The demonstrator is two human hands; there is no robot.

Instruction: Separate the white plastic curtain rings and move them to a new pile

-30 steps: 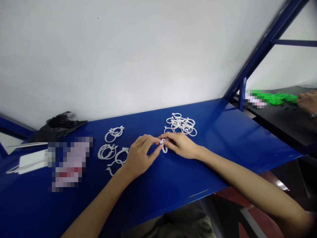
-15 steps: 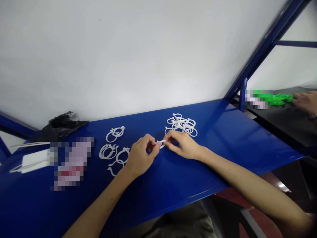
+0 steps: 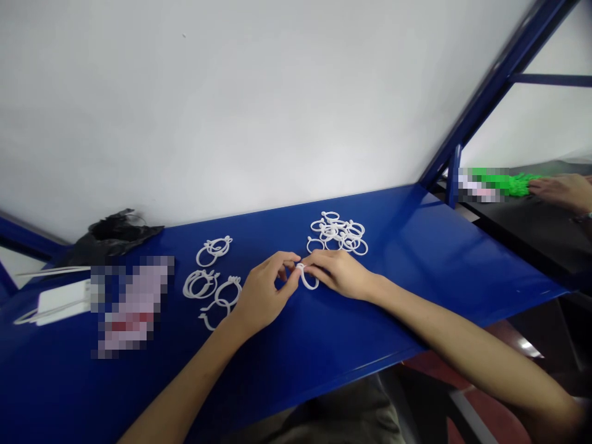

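Observation:
Both hands hold one white plastic ring [image 3: 309, 280], like a shower curtain ring, over the middle of the blue table. My left hand [image 3: 271, 290] pinches its upper left end between thumb and fingers. From the other side, my right hand [image 3: 340, 271] grips it with thumb and forefinger. Its loop hangs down between the fingertips, and its ends are partly covered by them. Just behind my right hand lies a pile of white rings [image 3: 340, 231], which look closed. Left of my left hand are several more white rings [image 3: 201, 283], some with open ends; my left wrist partly hides the nearest ones.
On the left of the blue table [image 3: 287, 382] are a black plastic bag [image 3: 120, 234], a white box with a cable [image 3: 62, 302] and a blurred pink packet [image 3: 136, 302]. At right, another person's hand [image 3: 564, 191] touches green pieces [image 3: 522, 184] on a black table.
The ring between my hands has turned from lying nearly flat to hanging downward, and my fingertips have come closer together. At right, the other person's hand has moved left onto the green pieces.

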